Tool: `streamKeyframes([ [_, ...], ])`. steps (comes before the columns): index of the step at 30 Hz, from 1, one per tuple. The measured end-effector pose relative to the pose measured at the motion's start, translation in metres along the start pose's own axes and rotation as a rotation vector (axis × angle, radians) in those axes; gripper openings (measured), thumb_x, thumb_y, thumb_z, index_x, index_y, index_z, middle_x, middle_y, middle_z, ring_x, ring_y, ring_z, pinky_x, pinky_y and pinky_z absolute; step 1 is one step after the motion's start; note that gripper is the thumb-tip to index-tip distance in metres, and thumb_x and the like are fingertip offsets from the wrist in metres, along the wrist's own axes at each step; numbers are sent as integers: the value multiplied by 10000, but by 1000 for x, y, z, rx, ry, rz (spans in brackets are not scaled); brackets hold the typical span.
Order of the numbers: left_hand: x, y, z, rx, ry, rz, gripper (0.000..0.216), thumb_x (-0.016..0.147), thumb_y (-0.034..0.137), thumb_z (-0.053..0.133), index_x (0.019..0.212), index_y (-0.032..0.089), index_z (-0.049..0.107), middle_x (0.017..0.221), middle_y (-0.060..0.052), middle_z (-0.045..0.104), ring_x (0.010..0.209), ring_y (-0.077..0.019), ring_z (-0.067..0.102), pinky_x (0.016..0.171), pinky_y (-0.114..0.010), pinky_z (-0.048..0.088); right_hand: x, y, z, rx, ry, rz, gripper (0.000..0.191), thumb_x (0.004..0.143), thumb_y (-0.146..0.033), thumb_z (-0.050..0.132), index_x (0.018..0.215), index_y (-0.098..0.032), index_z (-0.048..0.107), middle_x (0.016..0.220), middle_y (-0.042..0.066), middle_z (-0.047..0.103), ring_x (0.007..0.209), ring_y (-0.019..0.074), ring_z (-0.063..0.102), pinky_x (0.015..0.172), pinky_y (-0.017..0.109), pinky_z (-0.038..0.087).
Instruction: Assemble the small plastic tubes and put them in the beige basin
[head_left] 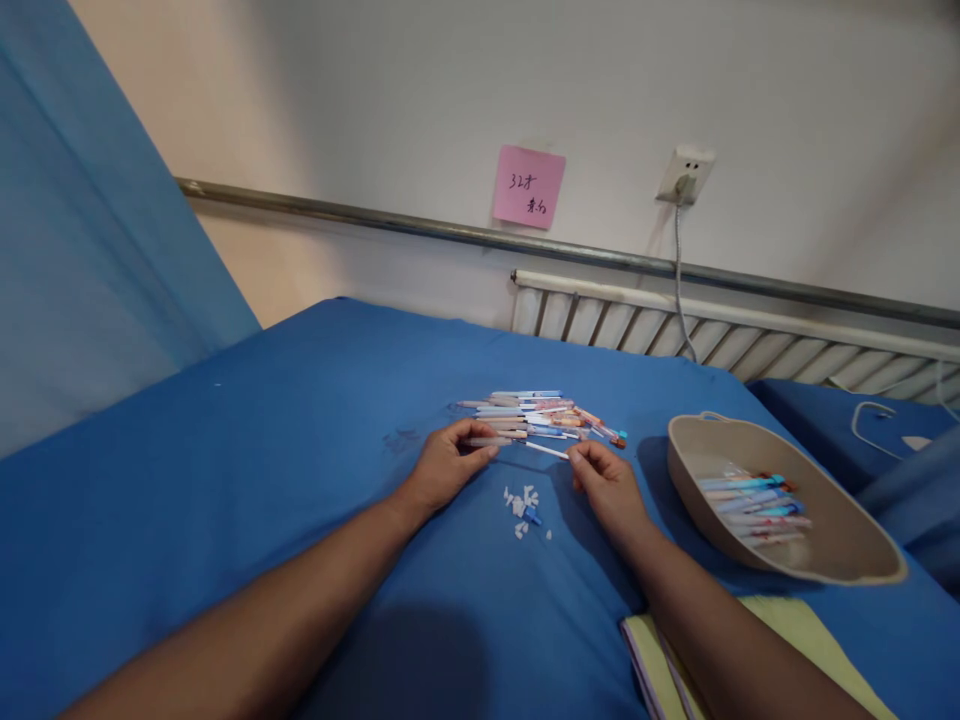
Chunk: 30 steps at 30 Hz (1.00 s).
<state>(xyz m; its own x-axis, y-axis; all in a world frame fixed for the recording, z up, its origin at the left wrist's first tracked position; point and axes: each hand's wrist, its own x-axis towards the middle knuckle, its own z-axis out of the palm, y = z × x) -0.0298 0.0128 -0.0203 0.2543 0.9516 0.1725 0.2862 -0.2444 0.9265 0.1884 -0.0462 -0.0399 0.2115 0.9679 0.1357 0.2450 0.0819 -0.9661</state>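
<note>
My left hand (448, 462) is closed on a pale pen barrel (493, 441), held low over the blue sheet. A thin white pen refill (546, 450) is pinched in my right hand (604, 484), and its tip points at the open end of the barrel. Whether the two touch is too small to tell. Just behind my hands lies a pile of pens (525, 408) in white, pink, blue and orange. Nearer to me, between my forearms, several small white plastic bits (519, 506) are scattered around a blue piece (532, 515).
To the right, a beige basket (840, 535) holds several pens (757, 500). Under my right forearm is a folded yellow-green cloth (799, 640). Behind the blue-covered surface (300, 400) stand a radiator (637, 315) and a wall with a pink note (528, 187) and a plugged-in cable (678, 260).
</note>
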Motion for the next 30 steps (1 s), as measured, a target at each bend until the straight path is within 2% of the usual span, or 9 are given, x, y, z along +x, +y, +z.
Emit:
streamKeyframes([
  [14, 3, -2, -2, 21, 7, -2, 248, 673, 341, 661, 851, 170, 648, 815, -21, 674, 751, -172, 612, 715, -287, 493, 2, 0, -1, -32, 0, -16, 278, 782, -454, 507, 706, -191, 558, 511, -45, 436, 487, 121, 408, 469, 223, 310],
  [23, -2, 5, 0, 86, -69, 33, 188, 691, 309, 649, 832, 184, 658, 838, -13, 689, 774, -171, 623, 749, -283, 488, 1, 3, 0, -97, -15, -45, 251, 780, -428, 524, 712, -192, 576, 534, -45, 450, 488, 115, 413, 476, 221, 318],
  [27, -7, 10, 2, 143, -138, 46, 178, 710, 310, 634, 838, 192, 671, 801, -2, 690, 747, -166, 616, 720, -266, 480, -4, 1, 2, -140, -82, -102, 253, 829, -425, 492, 748, -203, 582, 541, -40, 467, 494, 119, 439, 474, 221, 330],
  [30, -12, 15, 5, 145, -195, 45, 192, 715, 332, 632, 837, 190, 677, 801, -10, 692, 741, -168, 612, 697, -254, 475, -10, -4, 5, -121, -208, -126, 251, 870, -412, 447, 788, -207, 565, 563, -36, 509, 471, 112, 463, 467, 219, 351],
])
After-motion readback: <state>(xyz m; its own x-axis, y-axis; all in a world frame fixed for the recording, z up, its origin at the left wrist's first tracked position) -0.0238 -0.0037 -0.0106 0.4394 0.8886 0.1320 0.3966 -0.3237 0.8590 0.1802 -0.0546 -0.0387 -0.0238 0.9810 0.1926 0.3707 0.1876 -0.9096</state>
